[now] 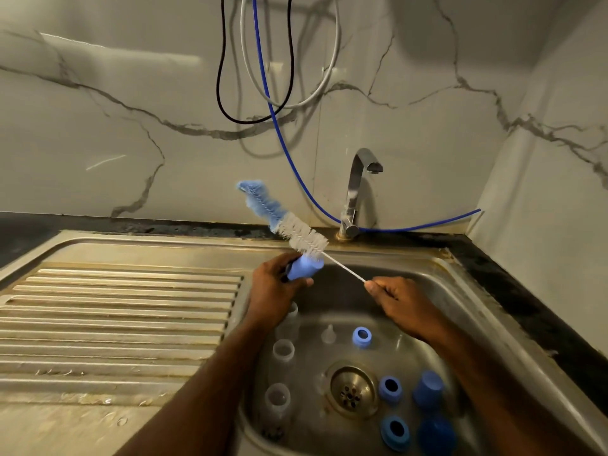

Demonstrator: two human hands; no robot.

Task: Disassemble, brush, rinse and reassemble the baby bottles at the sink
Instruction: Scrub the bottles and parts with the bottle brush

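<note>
Gripping a blue cap [304, 269] in my left hand [274, 284], I am holding it over the sink [460, 291]. My right hand [399, 302] is pinching the bottle brush [296, 230] by its wire.

My two bare arms, seen from above.

Left hand [276, 284] and right hand [399, 299]: no gloves, rings or watch; forearms uncovered, no sleeves in view.

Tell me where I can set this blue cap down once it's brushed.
The ribbed drainboard left of the basin is bare. The sink floor is crowded: clear bottles along its left, blue rings and caps right of the drain.
</note>
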